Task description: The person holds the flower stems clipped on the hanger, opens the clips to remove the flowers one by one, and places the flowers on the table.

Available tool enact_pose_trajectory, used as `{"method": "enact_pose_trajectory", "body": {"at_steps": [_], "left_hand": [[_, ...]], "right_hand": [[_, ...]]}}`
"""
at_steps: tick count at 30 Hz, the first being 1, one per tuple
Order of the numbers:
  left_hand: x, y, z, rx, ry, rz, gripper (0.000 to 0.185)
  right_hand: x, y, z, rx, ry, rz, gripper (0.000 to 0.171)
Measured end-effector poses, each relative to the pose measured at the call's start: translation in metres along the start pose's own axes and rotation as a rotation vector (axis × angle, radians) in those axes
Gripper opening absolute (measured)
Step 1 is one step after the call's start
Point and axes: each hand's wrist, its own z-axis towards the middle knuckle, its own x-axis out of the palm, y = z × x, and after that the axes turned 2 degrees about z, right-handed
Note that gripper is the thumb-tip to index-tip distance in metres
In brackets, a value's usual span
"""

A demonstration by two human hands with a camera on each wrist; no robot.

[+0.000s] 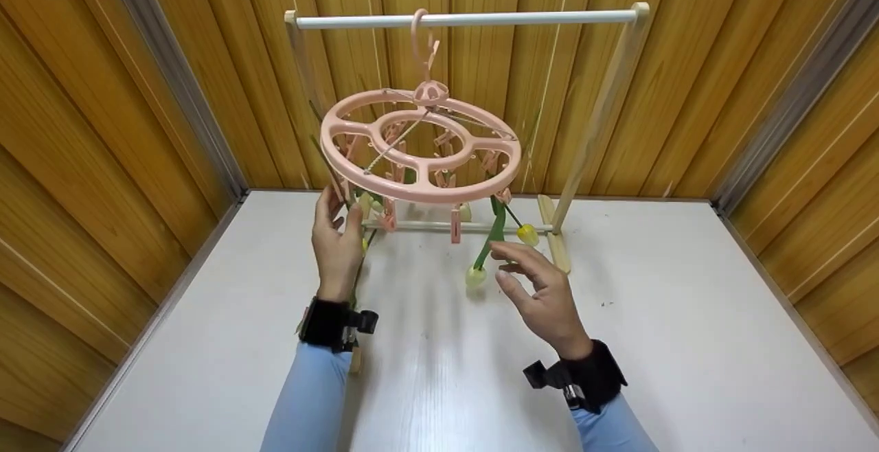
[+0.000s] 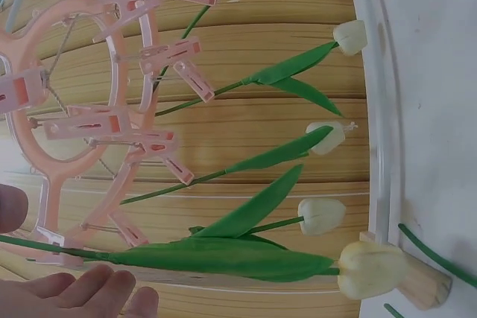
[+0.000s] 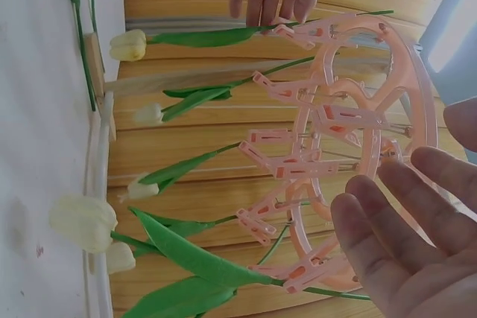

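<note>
white worktop (image 1: 659, 342), wood-panelled walls: left hand (image 1: 336, 246) pinching a tulip stem (image 2: 45, 247) at the pink peg hanger (image 1: 419, 146), right hand (image 1: 542, 294) wide, empty; hanger may tilt, stems slipping.

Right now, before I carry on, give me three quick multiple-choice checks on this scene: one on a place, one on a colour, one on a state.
1. The round clip hanger hangs from:
A. the white rail
B. the table edge
C. a wall hook

2. The hanger's clips are:
A. blue
B. pink
C. black

3. The right hand is:
A. gripping a tulip stem
B. fist closed
C. open, holding nothing

Answers: 1 A, its hook loops over the white rail. 2 B, the clips match the pink ring. 3 C, its fingers are spread beside the hanging tulips.
</note>
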Motion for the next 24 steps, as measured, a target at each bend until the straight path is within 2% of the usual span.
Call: {"method": "enact_pose_trajectory", "body": {"at_steps": [5, 15, 24], "left_hand": [[0.002, -0.001, -0.002, -0.008, 0.004, -0.05, 0.055], [0.002, -0.007, -0.017, -0.031, 0.02, -0.072, 0.044], [0.003, -0.014, -0.035, 0.041, 0.059, -0.099, 0.039]], "right_hand": [[0.001, -0.001, -0.001, 0.039, -0.001, 0.073, 0.037], [0.001, -0.002, -0.003, 0.089, 0.005, 0.084, 0.036], [0.001, -0.003, -0.004, 0.104, 0.013, 0.08, 0.036]]}}
